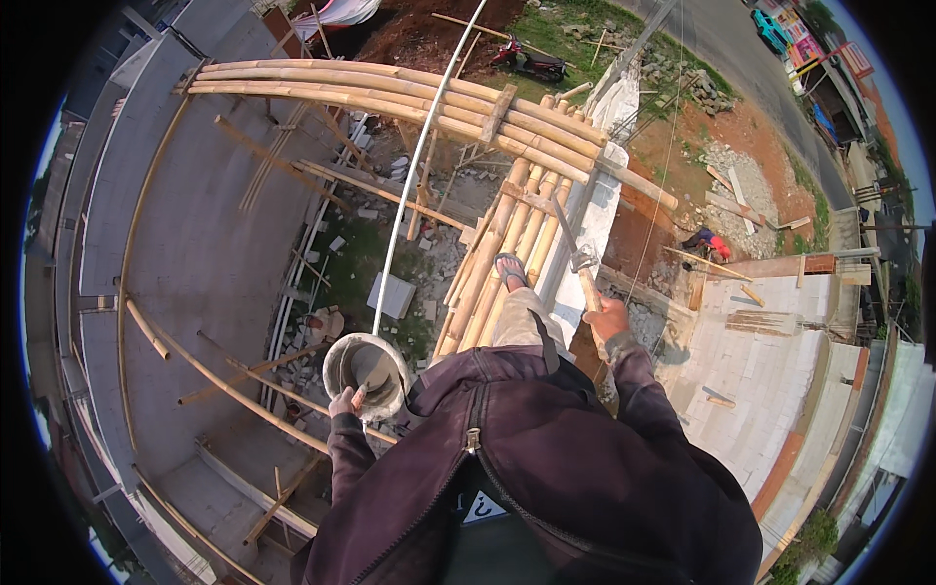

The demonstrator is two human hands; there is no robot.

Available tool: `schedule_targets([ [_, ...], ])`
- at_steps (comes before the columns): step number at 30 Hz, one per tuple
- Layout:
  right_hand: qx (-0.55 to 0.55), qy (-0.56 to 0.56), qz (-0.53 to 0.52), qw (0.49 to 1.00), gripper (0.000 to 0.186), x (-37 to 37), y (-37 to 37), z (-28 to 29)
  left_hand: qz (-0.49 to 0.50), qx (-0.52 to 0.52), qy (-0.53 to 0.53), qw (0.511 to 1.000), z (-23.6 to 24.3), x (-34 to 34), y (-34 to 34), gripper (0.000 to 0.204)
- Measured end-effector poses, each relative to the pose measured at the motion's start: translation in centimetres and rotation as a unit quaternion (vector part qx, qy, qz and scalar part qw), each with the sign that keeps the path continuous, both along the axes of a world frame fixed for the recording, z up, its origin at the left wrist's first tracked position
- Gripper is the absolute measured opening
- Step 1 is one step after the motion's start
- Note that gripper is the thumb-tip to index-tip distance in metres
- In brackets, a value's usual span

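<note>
My left hand (343,402) grips the near left rim of a round grey bucket (336,361), its thumb over the edge. Wet grey mortar (375,368) lies inside the bucket. On the other side, my right hand (609,320) is closed around the wooden handle of a trowel (588,285). The trowel's narrow metal blade points away from me, beside the white wall top. Under my sandalled foot (510,270) runs a walkway of bamboo poles (480,310).
Several bamboo poles (390,86) cross ahead on the scaffold. A white pipe or line (419,161) slants past the bucket. Far below lie rubble and a pale block (391,295). A person in red (719,247) is at the right, and a motorbike (527,60) stands beyond.
</note>
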State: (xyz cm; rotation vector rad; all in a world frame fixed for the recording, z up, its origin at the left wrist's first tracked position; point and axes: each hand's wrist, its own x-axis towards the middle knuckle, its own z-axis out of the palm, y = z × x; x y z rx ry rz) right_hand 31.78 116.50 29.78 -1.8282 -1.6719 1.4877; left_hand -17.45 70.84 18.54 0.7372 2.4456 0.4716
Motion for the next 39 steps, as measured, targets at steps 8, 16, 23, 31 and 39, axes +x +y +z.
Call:
schedule_targets([
  [8, 0.040, -0.075, 0.130, 0.988, 0.050, -3.3, 18.4, -0.1, 0.086, -0.062, 0.016, 0.994, -1.8, 4.6, 5.8, 0.034],
  [16, 0.125, -0.153, 0.144, 0.970, 0.031, -5.6, 27.0, 2.0, 0.426, -0.021, -0.092, 0.900, 2.2, 7.1, 13.5, 0.032],
  [23, 0.154, -0.186, 0.180, 0.954, 0.020, -6.9, 29.7, 1.4, 0.322, 0.101, -0.115, 0.934, 0.0, 8.8, 19.9, 0.021],
  [31, 0.137, -0.273, 0.230, 0.924, 0.020, -10.6, 39.5, -6.6, 0.465, 0.141, -0.213, 0.848, 6.1, 9.7, 30.6, 0.027],
  [39, 0.145, -0.352, 0.248, 0.891, 0.042, -15.2, 53.2, -25.4, 0.417, -0.001, -0.190, 0.889, 4.7, 10.5, 40.6, 0.029],
])
